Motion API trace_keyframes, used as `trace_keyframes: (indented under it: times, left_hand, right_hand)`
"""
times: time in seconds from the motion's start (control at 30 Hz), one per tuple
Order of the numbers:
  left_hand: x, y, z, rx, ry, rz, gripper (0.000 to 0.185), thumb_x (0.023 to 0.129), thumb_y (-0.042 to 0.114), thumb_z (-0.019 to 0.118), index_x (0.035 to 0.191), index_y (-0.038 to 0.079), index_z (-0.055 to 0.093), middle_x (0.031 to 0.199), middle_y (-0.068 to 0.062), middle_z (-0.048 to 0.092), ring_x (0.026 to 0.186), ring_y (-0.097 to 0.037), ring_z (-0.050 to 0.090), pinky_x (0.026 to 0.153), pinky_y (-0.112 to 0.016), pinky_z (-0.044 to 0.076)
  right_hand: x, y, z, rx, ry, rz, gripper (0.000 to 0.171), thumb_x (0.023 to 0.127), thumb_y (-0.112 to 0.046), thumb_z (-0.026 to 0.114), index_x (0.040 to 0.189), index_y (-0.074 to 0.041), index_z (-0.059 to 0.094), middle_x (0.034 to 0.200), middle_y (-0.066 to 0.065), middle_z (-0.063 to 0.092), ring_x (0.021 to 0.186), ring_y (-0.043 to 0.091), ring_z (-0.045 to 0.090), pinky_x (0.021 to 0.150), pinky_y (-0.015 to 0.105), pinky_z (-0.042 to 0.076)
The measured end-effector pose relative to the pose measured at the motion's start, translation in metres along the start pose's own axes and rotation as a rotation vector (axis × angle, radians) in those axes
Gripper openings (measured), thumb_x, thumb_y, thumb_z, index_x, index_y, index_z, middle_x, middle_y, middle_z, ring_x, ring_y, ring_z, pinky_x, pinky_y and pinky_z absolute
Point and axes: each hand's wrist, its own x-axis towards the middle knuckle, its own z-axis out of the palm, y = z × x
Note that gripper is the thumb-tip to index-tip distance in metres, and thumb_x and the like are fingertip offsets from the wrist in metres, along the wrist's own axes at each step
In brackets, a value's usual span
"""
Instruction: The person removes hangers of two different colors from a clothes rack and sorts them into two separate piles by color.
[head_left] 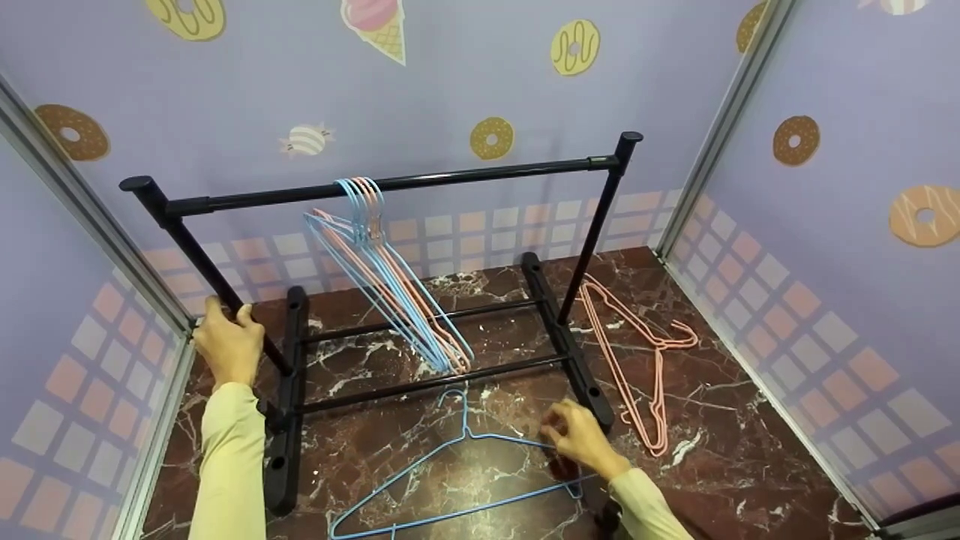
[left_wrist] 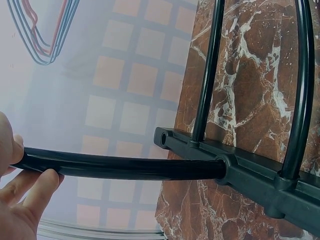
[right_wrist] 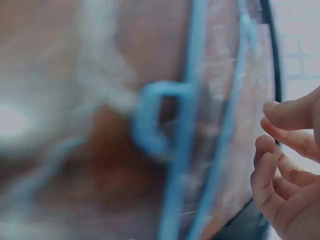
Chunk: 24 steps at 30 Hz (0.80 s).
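On the left of the head view, my left hand (head_left: 229, 341) grips the left upright post (head_left: 199, 259) of a black clothes rack. In the left wrist view, its fingers (left_wrist: 42, 192) curl around the same post. Under my right hand (head_left: 577, 435) is a blue hanger (head_left: 420, 469) at the front, its hook toward the rack. The right fingers (right_wrist: 270, 177) are loosely bent with nothing between them, apart from the hanger in the right wrist view. Several blue and pink hangers (head_left: 394, 281) hang together on the top bar (head_left: 480, 177), left of its middle.
Pink hangers (head_left: 660, 375) lie on the dark marbled surface (head_left: 712, 450) right of the rack. The rack's feet (head_left: 283, 450) and lower bars (head_left: 435, 386) stand on that surface. Patterned panels (head_left: 450, 90) enclose the back and both sides.
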Motion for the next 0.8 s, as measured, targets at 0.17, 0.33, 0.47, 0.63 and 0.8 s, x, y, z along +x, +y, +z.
trace_keyframes:
  times: [0.17, 0.33, 0.47, 0.63, 0.8]
  left_hand:
    - [0.000, 0.000, 0.000, -0.002, -0.003, 0.002, 0.028, 0.094, 0.014, 0.064, 0.112, -0.006, 0.056, 0.102, -0.040, 0.065, 0.104, -0.066, 0.054, 0.093, -0.068, 0.041]
    - [0.000, -0.001, 0.001, -0.013, -0.019, -0.009, 0.028, 0.096, 0.015, 0.062, 0.114, -0.005, 0.055, 0.103, -0.039, 0.065, 0.103, -0.066, 0.053, 0.093, -0.068, 0.040]
    - [-0.001, -0.002, 0.001, -0.018, -0.021, -0.016, 0.027, 0.096, 0.015, 0.062, 0.113, -0.005, 0.055, 0.104, -0.038, 0.066, 0.102, -0.066, 0.053, 0.092, -0.068, 0.041]
    - [0.000, -0.003, 0.001, -0.014, -0.015, -0.006, 0.027, 0.096, 0.015, 0.061, 0.113, -0.006, 0.055, 0.103, -0.039, 0.065, 0.100, -0.065, 0.054, 0.090, -0.068, 0.041]
    - [0.000, -0.001, 0.001, -0.028, -0.012, -0.003, 0.025, 0.094, 0.012, 0.063, 0.111, -0.005, 0.056, 0.103, -0.038, 0.066, 0.101, -0.064, 0.055, 0.091, -0.066, 0.042]
  right_hand:
    - [0.034, -0.016, -0.009, 0.020, 0.114, -0.073, 0.018, 0.075, 0.002, 0.079, 0.090, -0.001, 0.068, 0.083, 0.009, 0.064, 0.067, 0.017, 0.063, 0.063, 0.030, 0.054]
    - [0.069, -0.039, -0.018, 0.063, 0.133, -0.098, 0.021, 0.081, 0.001, 0.077, 0.099, 0.003, 0.067, 0.092, 0.014, 0.065, 0.073, 0.022, 0.068, 0.068, 0.032, 0.058]
    - [0.096, -0.059, -0.026, 0.092, 0.111, -0.097, 0.019, 0.085, -0.001, 0.074, 0.102, 0.004, 0.066, 0.095, 0.016, 0.067, 0.076, 0.024, 0.071, 0.069, 0.032, 0.060]
    - [0.131, -0.087, -0.036, 0.126, 0.108, -0.092, 0.014, 0.092, -0.005, 0.069, 0.104, 0.002, 0.068, 0.096, 0.013, 0.068, 0.081, 0.022, 0.068, 0.073, 0.035, 0.058]
    - [0.159, -0.112, -0.040, 0.166, 0.094, -0.109, 0.014, 0.097, -0.008, 0.064, 0.107, 0.000, 0.069, 0.095, 0.011, 0.070, 0.080, 0.020, 0.064, 0.075, 0.033, 0.054]
